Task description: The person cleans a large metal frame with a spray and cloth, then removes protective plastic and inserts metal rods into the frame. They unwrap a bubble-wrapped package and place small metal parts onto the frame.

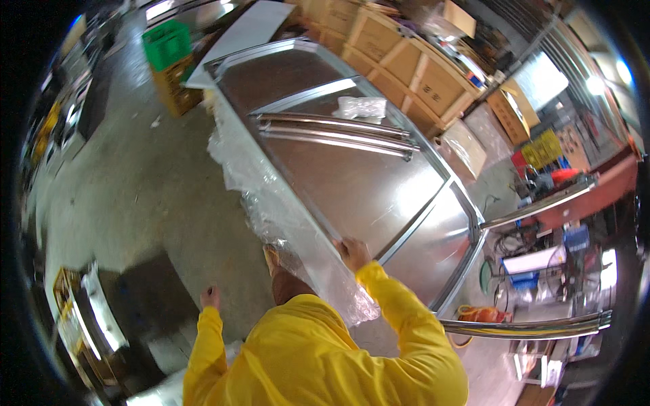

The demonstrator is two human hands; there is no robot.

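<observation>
Grey floor (162, 189), shiny framed metal panel (338, 183)

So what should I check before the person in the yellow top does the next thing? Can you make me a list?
1. Right hand at the edge of the big silvery metal panel with a grey frame: ok.
2. Right hand gripping firmly: cannot tell, its fingers are too small and blurred.
3. Left hand empty: cannot tell; it is away from the panel, over the grey floor.
4. Long shiny metal tubes off the panel: not ok, they lie across it.
5. Whitish, see-through plastic packet off the panel: not ok, it lies beyond the tubes.
6. Crumpled clear plastic sheeting out of the way: not ok, it bunches along the panel's left side.
</observation>
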